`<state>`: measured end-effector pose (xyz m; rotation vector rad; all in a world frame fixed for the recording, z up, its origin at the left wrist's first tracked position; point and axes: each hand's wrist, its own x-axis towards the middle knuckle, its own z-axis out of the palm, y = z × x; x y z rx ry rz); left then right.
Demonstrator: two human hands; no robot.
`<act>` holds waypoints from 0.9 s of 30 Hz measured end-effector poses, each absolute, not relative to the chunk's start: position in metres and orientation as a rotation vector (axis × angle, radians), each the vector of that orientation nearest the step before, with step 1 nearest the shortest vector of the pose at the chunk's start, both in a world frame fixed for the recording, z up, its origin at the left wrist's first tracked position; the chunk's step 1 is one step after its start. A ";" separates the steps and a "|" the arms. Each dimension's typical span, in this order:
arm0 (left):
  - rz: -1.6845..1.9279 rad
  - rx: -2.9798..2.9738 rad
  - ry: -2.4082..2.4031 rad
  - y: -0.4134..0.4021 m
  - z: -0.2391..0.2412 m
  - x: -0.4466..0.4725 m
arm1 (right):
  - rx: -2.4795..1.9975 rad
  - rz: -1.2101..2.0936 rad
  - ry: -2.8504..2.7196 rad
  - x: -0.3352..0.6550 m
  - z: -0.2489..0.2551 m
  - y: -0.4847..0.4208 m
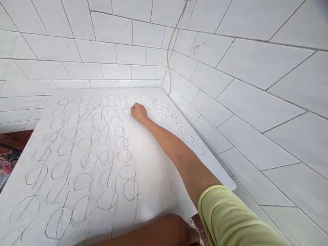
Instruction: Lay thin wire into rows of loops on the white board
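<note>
A large white sheet (151,177) lies flat in a tiled corner, covered with rows of thin, clear oval loops (106,157) joined by long lines. My right hand (138,111) reaches far across the sheet to its back part, next to a loop (126,110). Its fingers are curled tightly together in a pinch, and what they hold is too small to make out. My left hand (174,232) rests low at the near edge of the sheet. Its fingers are hidden.
White tiled walls (256,85) close the corner at the back and right. A thin cord (171,44) hangs down in the corner. More loops (176,120) run along the right wall. A dark patterned floor (9,153) shows at left.
</note>
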<state>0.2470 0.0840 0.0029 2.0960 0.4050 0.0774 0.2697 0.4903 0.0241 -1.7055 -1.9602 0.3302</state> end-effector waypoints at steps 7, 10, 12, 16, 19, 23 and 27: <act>0.187 2.157 0.376 0.083 -0.001 0.252 | -1.502 0.188 -1.973 0.357 0.034 0.450; 0.223 2.156 0.376 0.083 0.003 0.253 | -1.581 0.180 -1.921 0.404 0.038 0.434; 0.204 2.177 0.378 0.084 0.007 0.253 | -1.639 0.216 -1.880 0.429 0.040 0.422; 0.156 2.235 0.385 0.086 0.014 0.251 | -1.684 0.220 -1.945 0.457 0.044 0.391; 0.153 2.255 0.374 0.086 0.015 0.251 | -1.669 0.155 -2.116 0.463 0.045 0.363; 0.157 2.269 0.373 0.085 0.014 0.251 | -1.619 0.018 -2.235 0.466 0.040 0.335; 0.188 2.267 0.370 0.084 0.012 0.251 | -1.631 -0.095 -2.308 0.468 0.027 0.324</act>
